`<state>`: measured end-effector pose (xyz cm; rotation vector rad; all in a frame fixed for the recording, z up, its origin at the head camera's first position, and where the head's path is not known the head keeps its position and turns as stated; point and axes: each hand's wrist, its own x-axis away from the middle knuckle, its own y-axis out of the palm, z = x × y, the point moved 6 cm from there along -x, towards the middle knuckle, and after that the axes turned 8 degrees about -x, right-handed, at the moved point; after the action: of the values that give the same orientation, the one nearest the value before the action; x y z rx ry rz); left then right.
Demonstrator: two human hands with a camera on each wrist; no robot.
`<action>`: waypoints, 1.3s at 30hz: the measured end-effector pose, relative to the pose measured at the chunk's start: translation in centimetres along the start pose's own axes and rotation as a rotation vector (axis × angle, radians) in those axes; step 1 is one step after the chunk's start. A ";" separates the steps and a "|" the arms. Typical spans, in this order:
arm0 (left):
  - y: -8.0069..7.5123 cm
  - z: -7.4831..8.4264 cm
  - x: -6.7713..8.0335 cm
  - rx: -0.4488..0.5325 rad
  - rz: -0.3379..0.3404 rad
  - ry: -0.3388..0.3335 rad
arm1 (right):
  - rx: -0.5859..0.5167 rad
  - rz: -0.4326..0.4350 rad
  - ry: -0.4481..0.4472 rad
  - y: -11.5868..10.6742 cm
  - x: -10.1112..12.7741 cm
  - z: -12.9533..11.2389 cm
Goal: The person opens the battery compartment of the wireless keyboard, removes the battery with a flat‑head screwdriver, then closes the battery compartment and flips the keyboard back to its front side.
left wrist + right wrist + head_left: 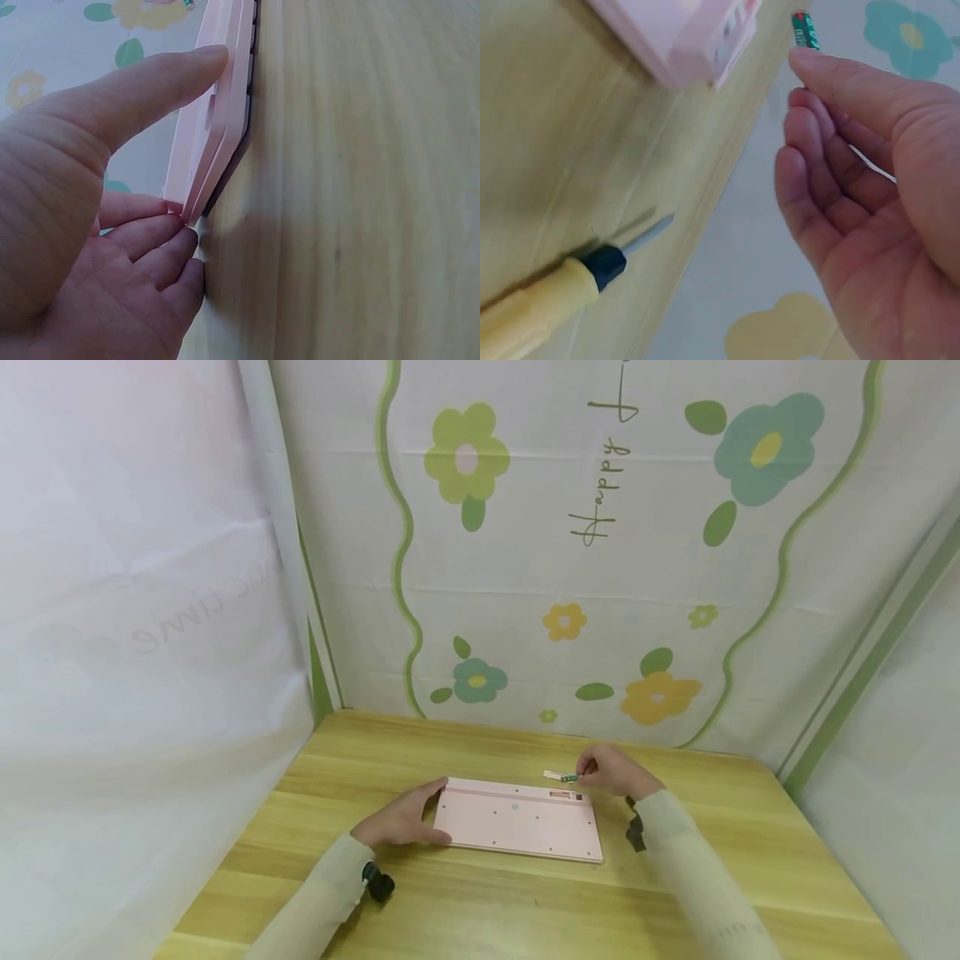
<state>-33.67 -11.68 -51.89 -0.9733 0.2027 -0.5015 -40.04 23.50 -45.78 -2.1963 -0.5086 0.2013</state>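
Pink keyboard (517, 821) lies underside up on the wooden bench (480, 902), between the two hands.

Left hand (401, 821) is at its left end. Left wrist view: thumb lies straight along the top face, the other fingers (161, 255) are lightly bent against the near corner and edge. That is bracing, not a closed grip.

Right hand (611, 770) is at the far right corner. Its fingers pinch a small green battery (805, 30) at the tips. Only the battery's end pokes out past the thumb in the right wrist view; the rest is hidden, and the label is unreadable. The other fingers (802, 172) are loosely curled with the palm open.

Small pale strip (552, 774) sits on the bench just beyond the fingertips, beside the battery. Too small to identify. The open compartment (564, 794) in the keyboard, just under the fingers, shows only as a dark slot; its contents are not resolvable.

Yellow-handled screwdriver (547, 300) lies on the bench below the right palm. The handle is cut off by the frame and the tip is blurred. It does not show in the head view.
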 end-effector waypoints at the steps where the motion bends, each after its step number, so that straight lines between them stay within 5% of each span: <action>1: 0.0 0.0 0.0 -0.001 0.000 0.001 | 0.001 0.010 -0.005 -0.3 -0.2 0.1; 15: 0.1 -0.2 -0.3 0.004 0.000 0.001 | 0.035 0.142 -0.022 -0.1 -3.1 2.8; 39: 0.1 -0.2 -0.2 -0.012 0.002 -0.005 | 0.023 0.191 0.101 1.6 -4.3 5.6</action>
<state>-33.84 -11.68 -52.07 -0.9857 0.2020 -0.4964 -45.23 24.77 -50.60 -2.2193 -0.2399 0.1955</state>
